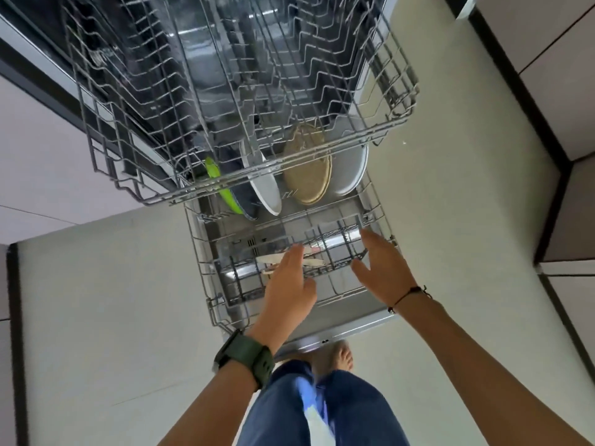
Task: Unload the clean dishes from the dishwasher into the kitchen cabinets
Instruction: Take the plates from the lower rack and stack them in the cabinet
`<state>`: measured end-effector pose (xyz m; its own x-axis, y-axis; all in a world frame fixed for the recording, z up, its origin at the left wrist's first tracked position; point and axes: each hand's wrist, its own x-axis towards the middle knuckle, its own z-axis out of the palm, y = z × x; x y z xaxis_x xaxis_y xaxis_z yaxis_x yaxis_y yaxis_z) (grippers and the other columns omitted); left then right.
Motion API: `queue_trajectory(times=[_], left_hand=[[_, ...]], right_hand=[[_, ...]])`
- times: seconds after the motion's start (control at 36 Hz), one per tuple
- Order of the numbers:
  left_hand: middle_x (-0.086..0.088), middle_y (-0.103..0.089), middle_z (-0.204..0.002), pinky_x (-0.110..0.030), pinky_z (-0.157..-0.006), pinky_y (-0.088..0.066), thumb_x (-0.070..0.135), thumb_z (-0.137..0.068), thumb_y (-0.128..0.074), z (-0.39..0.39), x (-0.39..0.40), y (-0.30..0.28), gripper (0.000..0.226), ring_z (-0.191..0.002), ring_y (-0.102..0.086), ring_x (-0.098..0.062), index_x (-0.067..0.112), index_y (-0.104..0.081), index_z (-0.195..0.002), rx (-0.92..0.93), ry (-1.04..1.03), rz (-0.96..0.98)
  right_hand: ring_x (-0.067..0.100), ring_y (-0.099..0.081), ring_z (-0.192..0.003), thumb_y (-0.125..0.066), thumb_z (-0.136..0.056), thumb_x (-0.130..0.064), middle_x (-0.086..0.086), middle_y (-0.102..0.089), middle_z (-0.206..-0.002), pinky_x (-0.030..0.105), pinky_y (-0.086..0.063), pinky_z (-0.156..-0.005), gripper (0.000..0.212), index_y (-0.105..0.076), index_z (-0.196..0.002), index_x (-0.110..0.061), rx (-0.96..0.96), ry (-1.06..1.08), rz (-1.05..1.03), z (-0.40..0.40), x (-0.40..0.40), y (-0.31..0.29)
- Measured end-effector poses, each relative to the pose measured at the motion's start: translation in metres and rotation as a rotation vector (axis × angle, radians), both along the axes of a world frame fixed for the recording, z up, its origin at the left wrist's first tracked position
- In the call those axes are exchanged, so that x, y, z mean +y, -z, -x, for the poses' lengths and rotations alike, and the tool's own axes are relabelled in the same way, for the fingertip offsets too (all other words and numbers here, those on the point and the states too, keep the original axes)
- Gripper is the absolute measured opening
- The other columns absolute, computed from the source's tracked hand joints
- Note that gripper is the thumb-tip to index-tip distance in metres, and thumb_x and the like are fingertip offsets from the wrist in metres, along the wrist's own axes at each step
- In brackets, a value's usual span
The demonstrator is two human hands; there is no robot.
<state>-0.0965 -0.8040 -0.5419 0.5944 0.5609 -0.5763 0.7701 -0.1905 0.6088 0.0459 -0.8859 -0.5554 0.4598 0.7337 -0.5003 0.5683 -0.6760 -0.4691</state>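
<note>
The lower dishwasher rack (206,252) is pulled out over the open door. In it stand a green plate (222,188), a dark blue plate (246,201), a white plate (267,193), a tan plate (307,175) and a pale grey plate (349,169), all on edge. Pale wooden utensils (269,259) lie in the grey cutlery basket (341,243) at the rack's front. My left hand (289,281) hovers over those utensils, fingers apart, holding nothing. My right hand (380,268) is spread open beside the basket's right end. The empty upper rack (225,91) juts out above.
The open dishwasher door's edge (338,329) lies just before my bare foot (338,355). Pale floor tiles (112,300) spread left and right. Cabinet fronts (573,107) with dark trim line the right side, and a wall panel (32,140) runs at left.
</note>
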Motion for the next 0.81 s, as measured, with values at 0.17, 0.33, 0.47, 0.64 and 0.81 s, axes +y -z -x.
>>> queue_trajectory(times=[0.17, 0.33, 0.47, 0.64, 0.81], left_hand=[[-0.022, -0.047, -0.134, -0.038, -0.097, -0.041, 0.011, -0.094, -0.048, -0.049, 0.034, 0.036, 0.057, -0.118, -0.051, -0.036, 0.009, -0.024, -0.146, -0.035, 0.003, -0.009], [-0.013, -0.037, -0.144, -0.016, -0.097, -0.032, 0.023, -0.093, -0.054, -0.104, 0.062, 0.080, 0.065, -0.128, -0.042, -0.023, 0.004, -0.020, -0.145, -0.049, -0.014, -0.111], [-0.017, -0.029, -0.146, -0.032, -0.102, -0.038, 0.029, -0.091, -0.058, -0.148, 0.083, 0.117, 0.081, -0.128, -0.042, -0.032, 0.003, -0.006, -0.147, -0.040, -0.052, -0.174], [-0.025, -0.009, -0.152, -0.040, -0.098, -0.043, 0.038, -0.090, -0.057, -0.197, 0.103, 0.156, 0.082, -0.125, -0.044, -0.040, 0.004, -0.007, -0.146, 0.053, -0.051, -0.240], [-0.026, -0.037, -0.138, -0.038, -0.104, -0.038, 0.024, -0.099, -0.040, -0.224, 0.122, 0.175, 0.048, -0.122, -0.047, -0.034, -0.005, -0.031, -0.137, 0.164, 0.016, -0.339]], right_hand=[[0.028, -0.034, -0.135, -0.052, -0.092, -0.015, 0.018, -0.034, -0.147, 0.028, -0.026, -0.107, 0.063, -0.022, -0.145, 0.000, -0.065, 0.056, 0.007, -0.042, 0.035, 0.034], [0.030, -0.038, -0.132, -0.056, -0.090, -0.016, 0.020, -0.040, -0.143, 0.028, -0.028, -0.101, 0.062, -0.027, -0.142, 0.004, -0.032, 0.198, -0.006, -0.090, 0.068, 0.070], [0.033, -0.038, -0.132, -0.063, -0.086, -0.023, 0.021, -0.039, -0.143, 0.036, -0.034, -0.105, 0.079, -0.017, -0.146, -0.001, 0.084, 0.434, -0.036, -0.131, 0.098, 0.120], [0.030, -0.041, -0.131, -0.067, -0.084, -0.028, 0.018, -0.041, -0.142, 0.034, -0.035, -0.105, 0.079, -0.023, -0.145, -0.005, 0.145, 0.575, -0.110, -0.169, 0.125, 0.170], [0.022, -0.053, -0.092, -0.073, -0.078, -0.026, 0.011, -0.054, -0.097, 0.033, -0.046, -0.081, 0.030, -0.058, -0.097, -0.007, 0.277, 0.639, -0.182, -0.187, 0.152, 0.200]])
